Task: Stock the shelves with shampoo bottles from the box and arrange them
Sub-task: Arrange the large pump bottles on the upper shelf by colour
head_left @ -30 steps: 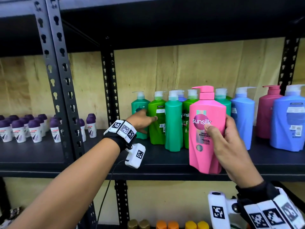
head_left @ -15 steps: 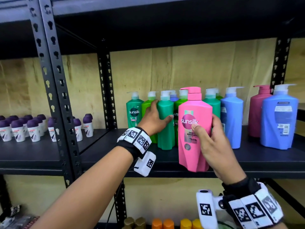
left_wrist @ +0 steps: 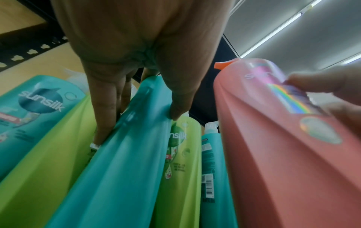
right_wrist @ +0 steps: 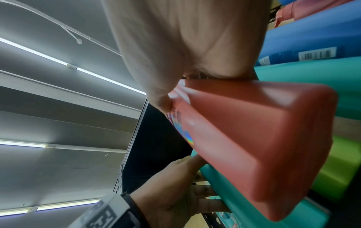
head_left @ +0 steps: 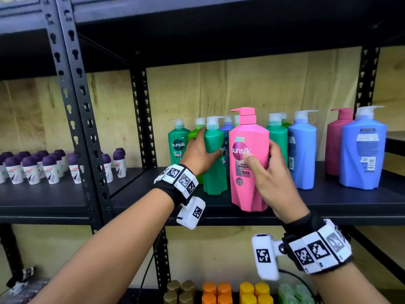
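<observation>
My left hand [head_left: 200, 154] has slid off the lime bottle and its grip now wraps the tall teal-green plastic pump bottle [head_left: 213, 163], thumb in front. My right hand [head_left: 270, 172] keeps its grip on the pink Sunsilk pump bottle [head_left: 248, 159], now upright at the front edge of the black metal shelf [head_left: 328, 202], just beside the teal one.

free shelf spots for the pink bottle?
Bare shelf between the light blue bottle and the dark pink bottle, and along the front edge. Also left of the Sunsilk green bottle, by the upright. The green cluster is crowded.
</observation>
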